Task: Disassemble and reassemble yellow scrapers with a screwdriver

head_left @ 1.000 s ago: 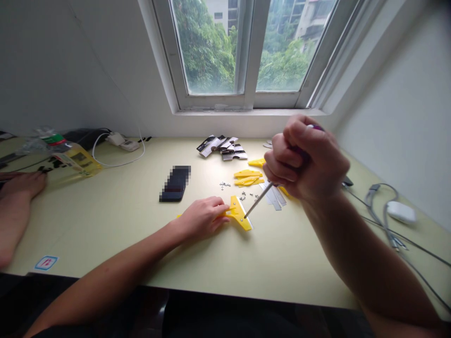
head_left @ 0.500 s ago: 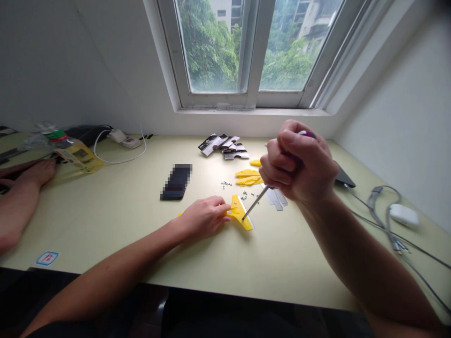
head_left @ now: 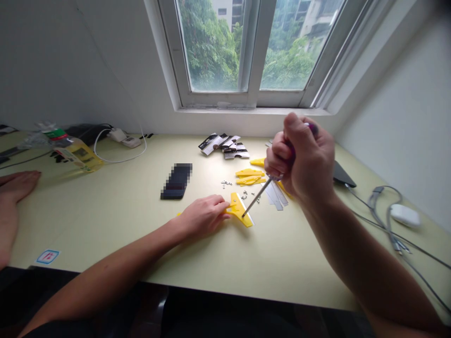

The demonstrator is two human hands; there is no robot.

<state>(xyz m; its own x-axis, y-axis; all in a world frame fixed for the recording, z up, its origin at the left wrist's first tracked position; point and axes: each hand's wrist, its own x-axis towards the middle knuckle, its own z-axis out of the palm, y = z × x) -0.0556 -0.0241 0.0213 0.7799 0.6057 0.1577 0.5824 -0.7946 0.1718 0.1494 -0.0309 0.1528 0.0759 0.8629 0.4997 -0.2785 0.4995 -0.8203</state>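
The left hand (head_left: 202, 217) lies on the desk just below the centre of the frame, its fingers together and closed over the handle of a yellow plastic scraper (head_left: 239, 212). The scraper lies flat, with its wide head sticking out past the fingertips. The right hand (head_left: 299, 159) is raised to the right of it, fingers clamped in a tight fist around a purple-handled screwdriver (head_left: 257, 198). The thin steel shaft slants down and left, and its tip meets the scraper's head.

Just above the scraper are small silver screws (head_left: 225, 184), scattered on the desk, and a stack of yellow plastic pieces (head_left: 249, 177). Narrow steel blades (head_left: 276, 196) lie under the right hand. Black-and-white card packets (head_left: 223, 145) sit in a heap at the top centre, and a black phone (head_left: 176, 181) lies left of centre. At the upper left are a yellow-labelled plastic bottle (head_left: 79, 156) and a white power adapter (head_left: 121, 138) with its cable. A white oval device (head_left: 405, 216) and grey cables (head_left: 385, 211) lie at the right. Another person's bare hand (head_left: 17, 185) rests at the far left edge.
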